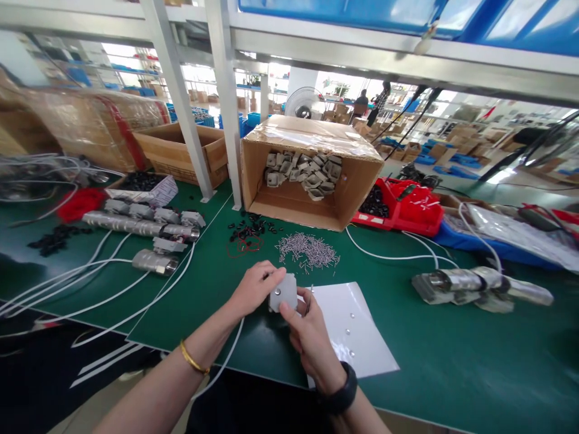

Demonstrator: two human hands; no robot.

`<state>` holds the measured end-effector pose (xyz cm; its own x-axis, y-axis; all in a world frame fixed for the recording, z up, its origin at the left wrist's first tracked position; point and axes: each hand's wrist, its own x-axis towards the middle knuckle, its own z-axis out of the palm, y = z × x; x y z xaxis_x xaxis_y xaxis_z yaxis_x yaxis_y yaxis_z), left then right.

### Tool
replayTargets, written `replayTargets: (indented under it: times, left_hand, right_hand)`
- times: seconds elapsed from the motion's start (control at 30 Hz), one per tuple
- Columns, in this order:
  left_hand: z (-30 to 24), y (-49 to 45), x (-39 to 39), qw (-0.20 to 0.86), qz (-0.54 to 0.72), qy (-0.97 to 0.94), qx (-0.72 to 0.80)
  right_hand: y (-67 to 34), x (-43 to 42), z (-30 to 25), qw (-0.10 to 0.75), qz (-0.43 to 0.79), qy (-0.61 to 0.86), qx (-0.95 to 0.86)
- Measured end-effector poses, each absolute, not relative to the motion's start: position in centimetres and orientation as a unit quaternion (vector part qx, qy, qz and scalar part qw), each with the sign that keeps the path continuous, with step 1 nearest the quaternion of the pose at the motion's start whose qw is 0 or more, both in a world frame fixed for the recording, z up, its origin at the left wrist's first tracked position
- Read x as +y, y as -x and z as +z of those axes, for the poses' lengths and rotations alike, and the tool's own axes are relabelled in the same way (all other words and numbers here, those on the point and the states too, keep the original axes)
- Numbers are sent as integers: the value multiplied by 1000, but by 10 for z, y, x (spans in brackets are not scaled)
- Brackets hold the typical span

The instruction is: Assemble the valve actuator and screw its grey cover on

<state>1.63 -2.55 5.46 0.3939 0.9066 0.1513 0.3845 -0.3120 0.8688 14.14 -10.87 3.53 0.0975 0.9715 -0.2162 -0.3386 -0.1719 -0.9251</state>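
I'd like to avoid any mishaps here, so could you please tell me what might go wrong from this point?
The grey part between the left hand and the right hand could drop if either slips. The loose metal pieces just beyond the hands could scatter if knocked. The white cable hanging over the front edge of the green table might snag.

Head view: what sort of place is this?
Probably a factory assembly workshop: the green workbench bears a heap of small metal pieces, and a cardboard box on it holds many similar grey parts.
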Motion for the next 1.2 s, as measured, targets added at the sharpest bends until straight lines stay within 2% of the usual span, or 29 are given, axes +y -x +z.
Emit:
replayTargets:
  times: [0.2,0.3,0.33,0.4,0.47,0.57,0.63,0.77,0.9,0.97,1.07,1.13,1.2]
  left_hand:
    - [56,-13,-29,391,336,-743,428]
    - [70,-1,-31,388,292,-788,378]
    - [73,3,-33,373,269,-811,360]
    - [74,9,-37,296,236,-860,342]
    - [62,10,-41,144,241,-899,337]
    - [31,7,-45,-104,284,-904,301]
    - [13,7,-50,-167,300,-897,280]
    - [7,11,-65,-122,283,-915,259]
    - [16,14,-76,-101,273,-927,238]
    - [19,13,-79,-99,269,-929,232]
    - [31,16,-78,-83,274,-934,214]
    - [45,20,-66,-42,292,-928,229]
    - [60,19,-39,21,315,-897,308]
  right_hand:
    - [-144,-107,30,542,599,498,-316]
    - [-156,-105,41,500,584,490,-410]
    - [-161,-104,46,479,543,496,-480]
    - [-170,-99,56,406,385,519,-646]
    - [-178,-92,58,285,169,531,-780]
    - [-186,-82,48,121,-83,479,-866]
    - [-191,-84,38,82,-152,444,-879]
    - [-207,-110,30,71,-121,432,-891]
    - [-237,-122,40,143,16,461,-875]
    - [-253,-106,46,178,68,555,-810]
    - [-271,-60,49,187,85,660,-723]
    - [-274,-29,50,184,76,693,-693]
    - [-269,-3,49,178,72,720,-667]
